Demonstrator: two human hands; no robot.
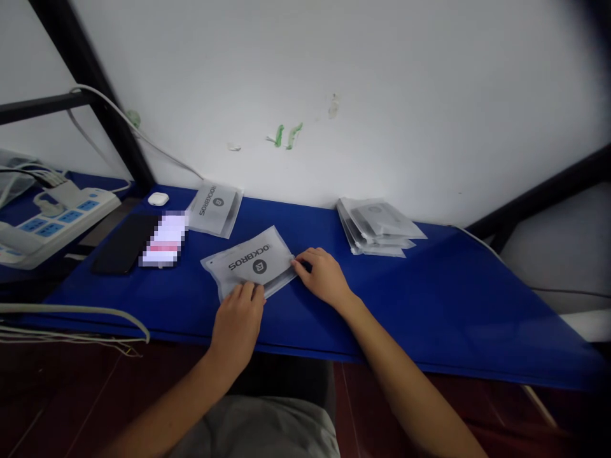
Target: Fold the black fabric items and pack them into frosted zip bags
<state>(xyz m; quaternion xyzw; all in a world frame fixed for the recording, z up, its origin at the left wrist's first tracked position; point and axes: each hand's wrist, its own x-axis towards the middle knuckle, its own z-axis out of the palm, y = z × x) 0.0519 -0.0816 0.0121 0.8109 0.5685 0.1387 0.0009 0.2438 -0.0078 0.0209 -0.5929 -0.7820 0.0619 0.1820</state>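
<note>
A frosted zip pouch point(249, 249) with dark ROCKBROS lettering and a round logo lies at a slant on the blue desk. My left hand point(238, 323) is closed on its near edge, fingers curled over the plastic and the thumb mostly hidden. At the pouch's right end, the thumb and forefinger of my right hand point(323, 275) pinch the corner. Something dark shows through the pouch's lower side. Behind it to the left lies a second ROCKBROS pouch point(212, 216). Several similar pouches form a loose stack point(377, 219) at the back right.
Left of the pouches are a lit phone point(165, 238), a black phone-like slab point(125, 245) and a white earbud case point(158, 199). A power strip point(60, 219) with plugs sits farther left. Cables point(76, 310) hang over the desk's point(420, 318) front left edge; a white wall stands behind.
</note>
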